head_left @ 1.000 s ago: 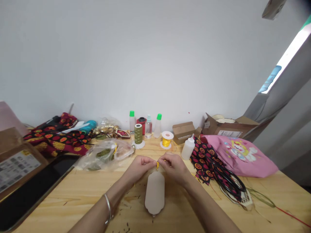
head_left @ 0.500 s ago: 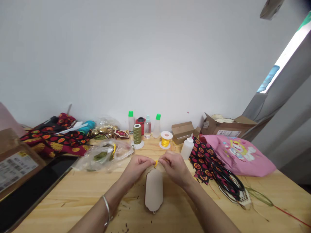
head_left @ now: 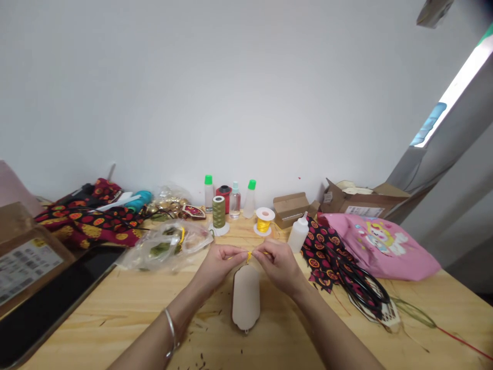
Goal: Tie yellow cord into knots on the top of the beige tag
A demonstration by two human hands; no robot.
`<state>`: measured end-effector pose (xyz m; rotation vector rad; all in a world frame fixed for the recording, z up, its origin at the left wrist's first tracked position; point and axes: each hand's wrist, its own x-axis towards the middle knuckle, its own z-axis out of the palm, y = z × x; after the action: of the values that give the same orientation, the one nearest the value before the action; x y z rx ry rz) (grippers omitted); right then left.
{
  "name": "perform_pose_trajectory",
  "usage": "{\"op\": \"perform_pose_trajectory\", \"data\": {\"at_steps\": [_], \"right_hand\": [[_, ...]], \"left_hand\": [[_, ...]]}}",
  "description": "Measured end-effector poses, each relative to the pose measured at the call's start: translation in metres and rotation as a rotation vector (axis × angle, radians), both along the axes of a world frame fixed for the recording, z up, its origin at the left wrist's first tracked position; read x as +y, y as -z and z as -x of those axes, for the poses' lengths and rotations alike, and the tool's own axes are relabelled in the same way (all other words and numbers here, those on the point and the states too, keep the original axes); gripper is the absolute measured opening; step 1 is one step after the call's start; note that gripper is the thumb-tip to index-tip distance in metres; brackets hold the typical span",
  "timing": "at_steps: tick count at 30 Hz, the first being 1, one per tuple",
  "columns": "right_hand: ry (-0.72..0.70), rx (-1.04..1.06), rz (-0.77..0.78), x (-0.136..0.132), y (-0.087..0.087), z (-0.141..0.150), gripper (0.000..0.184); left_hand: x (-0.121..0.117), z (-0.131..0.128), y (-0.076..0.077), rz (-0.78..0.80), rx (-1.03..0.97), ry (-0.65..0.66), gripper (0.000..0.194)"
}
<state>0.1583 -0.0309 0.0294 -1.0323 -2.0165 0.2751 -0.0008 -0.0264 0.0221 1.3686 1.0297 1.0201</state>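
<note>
The forearms [head_left: 154, 345] are cut off below. The beige tag [head_left: 246, 298] is between them, under the yellow cord [head_left: 249, 256]; whether it touches the table [head_left: 292, 344] I cannot tell. Left hand [head_left: 220, 264] and right hand [head_left: 279, 264] pinch the cord, thumb against forefinger, other fingers curled, partly hidden; its twists are too small to make out. Leftward, a carton [head_left: 26, 272] leaves the frame. Beyond, a green spool [head_left: 219, 213] partly covers a red container [head_left: 225, 193].
</note>
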Motion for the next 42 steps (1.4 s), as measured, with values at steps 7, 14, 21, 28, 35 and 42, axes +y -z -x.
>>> {"op": "perform_pose_trajectory", "data": {"at_steps": [7, 14, 21, 28, 35, 42], "right_hand": [[-0.011, 0.025, -0.073, -0.006, -0.004, 0.002, 0.018], [0.002, 0.097, 0.095, 0.0, -0.002, 0.003, 0.018], [-0.021, 0.234, 0.366, 0.002, -0.001, 0.006, 0.021], [-0.116, 0.279, 0.67, 0.003, 0.006, 0.007, 0.037], [-0.102, 0.201, 0.805, -0.001, 0.003, 0.005, 0.036], [-0.197, 0.154, 0.846, 0.0, 0.008, 0.0, 0.033]], "left_hand": [[-0.005, 0.004, -0.01, 0.002, 0.058, 0.045, 0.023], [-0.002, 0.003, -0.005, 0.036, 0.053, 0.008, 0.022], [-0.004, 0.002, -0.009, 0.055, 0.035, 0.007, 0.023], [-0.003, 0.002, -0.004, 0.046, -0.002, 0.072, 0.023], [0.0, 0.003, -0.002, 0.07, 0.135, 0.081, 0.025], [-0.001, 0.005, -0.008, 0.118, 0.275, 0.084, 0.026]]}}
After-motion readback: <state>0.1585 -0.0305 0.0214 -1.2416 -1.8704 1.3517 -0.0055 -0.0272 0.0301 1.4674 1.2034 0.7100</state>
